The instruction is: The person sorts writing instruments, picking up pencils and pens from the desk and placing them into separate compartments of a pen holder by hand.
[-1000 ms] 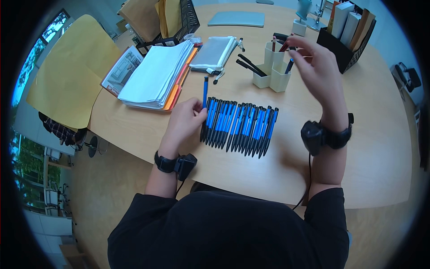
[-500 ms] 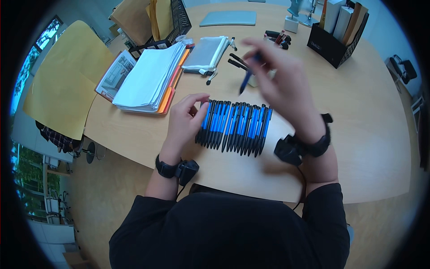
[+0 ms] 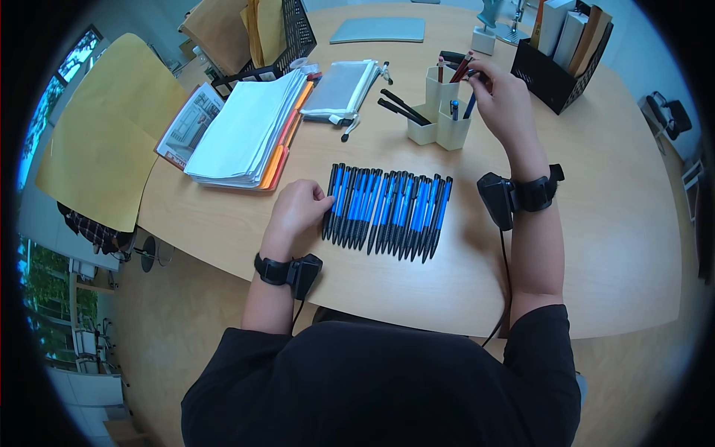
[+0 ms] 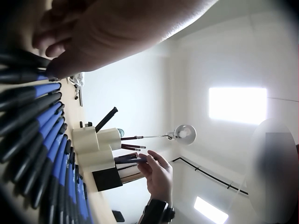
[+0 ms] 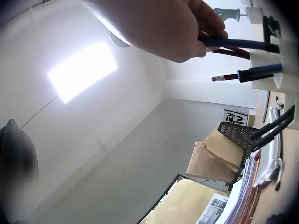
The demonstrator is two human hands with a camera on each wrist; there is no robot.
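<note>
A row of several blue and black pens (image 3: 387, 212) lies side by side on the wooden table (image 3: 596, 223). My left hand (image 3: 322, 203) rests at the row's left end, its loosely curled fingers touching the outermost pen; the left wrist view shows the fingertips (image 4: 51, 70) against the pens (image 4: 42, 154). My right hand (image 3: 482, 73) reaches over the cream pen holder (image 3: 439, 123) behind the row. In the right wrist view its fingers (image 5: 187, 46) pinch a dark blue pen (image 5: 238, 44) above the holder (image 5: 273, 77). More pens stand in the holder.
A stack of papers and folders (image 3: 246, 127) lies at the back left, a clear pouch (image 3: 346, 88) beside it. Two loose black pens (image 3: 398, 106) lie by the holder. A black file box (image 3: 562, 56) stands back right, a wire basket (image 3: 298, 30) back left.
My left hand laid the pen it held upright into the row's left end. My right hand swung over the row with a blue pen, then back to the holder.
</note>
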